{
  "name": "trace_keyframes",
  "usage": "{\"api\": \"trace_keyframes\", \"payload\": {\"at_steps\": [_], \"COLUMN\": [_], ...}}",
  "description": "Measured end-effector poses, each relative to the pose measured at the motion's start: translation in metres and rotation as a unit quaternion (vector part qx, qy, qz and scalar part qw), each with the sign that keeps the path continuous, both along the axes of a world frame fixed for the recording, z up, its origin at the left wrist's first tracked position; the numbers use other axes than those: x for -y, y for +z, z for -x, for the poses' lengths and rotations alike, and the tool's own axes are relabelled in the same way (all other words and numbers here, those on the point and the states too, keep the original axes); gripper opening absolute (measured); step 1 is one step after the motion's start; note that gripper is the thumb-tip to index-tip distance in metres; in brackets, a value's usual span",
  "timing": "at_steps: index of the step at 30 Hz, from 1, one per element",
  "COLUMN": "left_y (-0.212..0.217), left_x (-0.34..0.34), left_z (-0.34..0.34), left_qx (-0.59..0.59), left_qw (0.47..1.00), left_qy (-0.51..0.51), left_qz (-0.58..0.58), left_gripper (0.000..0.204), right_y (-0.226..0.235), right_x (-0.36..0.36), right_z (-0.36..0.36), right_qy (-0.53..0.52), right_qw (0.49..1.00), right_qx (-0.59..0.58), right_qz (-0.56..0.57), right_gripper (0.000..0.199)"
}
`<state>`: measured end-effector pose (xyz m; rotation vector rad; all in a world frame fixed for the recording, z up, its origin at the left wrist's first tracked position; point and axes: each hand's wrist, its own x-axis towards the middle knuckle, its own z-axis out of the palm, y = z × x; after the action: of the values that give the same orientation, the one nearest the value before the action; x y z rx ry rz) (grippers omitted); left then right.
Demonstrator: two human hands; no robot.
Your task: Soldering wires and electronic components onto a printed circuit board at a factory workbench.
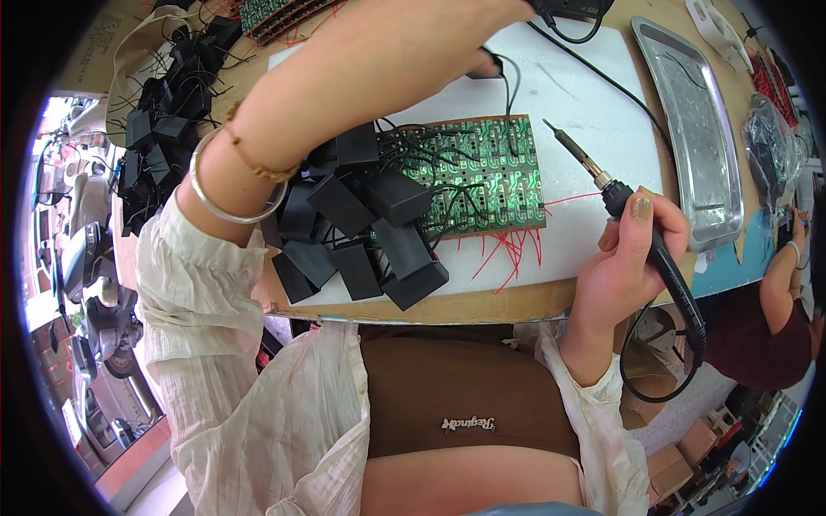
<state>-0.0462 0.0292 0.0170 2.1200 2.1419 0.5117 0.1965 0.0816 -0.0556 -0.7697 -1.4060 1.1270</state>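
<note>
My right hand (637, 243) is closed around the black handle of a soldering iron (589, 163), its metal tip pointing up and left, apart from the green circuit board panel (503, 176). Near the far edge, my left hand (482, 39) reaches across the panel, partly cut off by the frame. Its bent fingers grip a small black box (489, 69), mostly hidden, whose two black wires run down to the panel's upper right. Black boxes (398, 198) with black wires are heaped over the panel's left side. Thin red wires (514, 249) stick out along its near edge.
Under the panel lies a white foam sheet (594, 69). A metal tray (688, 129) stands at the right, beside a clear plastic bag (772, 142). More black boxes (163, 129) are piled at the far left. Another person (761, 331) sits at the right.
</note>
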Motion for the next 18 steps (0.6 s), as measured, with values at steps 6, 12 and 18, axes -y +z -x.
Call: {"api": "trace_keyframes", "payload": {"at_steps": [6, 12, 18], "left_y": [-0.012, 0.011, 0.069], "left_x": [-0.036, -0.016, 0.106], "left_z": [-0.009, 0.013, 0.046], "left_qx": [0.264, 0.134, 0.03], "left_qw": [0.96, 0.976, 0.948], "left_qy": [-0.081, -0.042, 0.182], "left_qz": [-0.047, -0.167, -0.26], "left_gripper": [0.04, 0.029, 0.025], "right_y": [0.0, -0.001, -0.003], "right_x": [-0.002, -0.002, 0.0], "right_z": [-0.001, -0.003, -0.005], "right_qy": [-0.016, -0.034, -0.044], "right_qw": [1.0, 0.999, 0.999], "right_qx": [0.003, 0.003, 0.007], "right_qz": [-0.016, -0.018, -0.01], "right_gripper": [0.019, 0.018, 0.018]}}
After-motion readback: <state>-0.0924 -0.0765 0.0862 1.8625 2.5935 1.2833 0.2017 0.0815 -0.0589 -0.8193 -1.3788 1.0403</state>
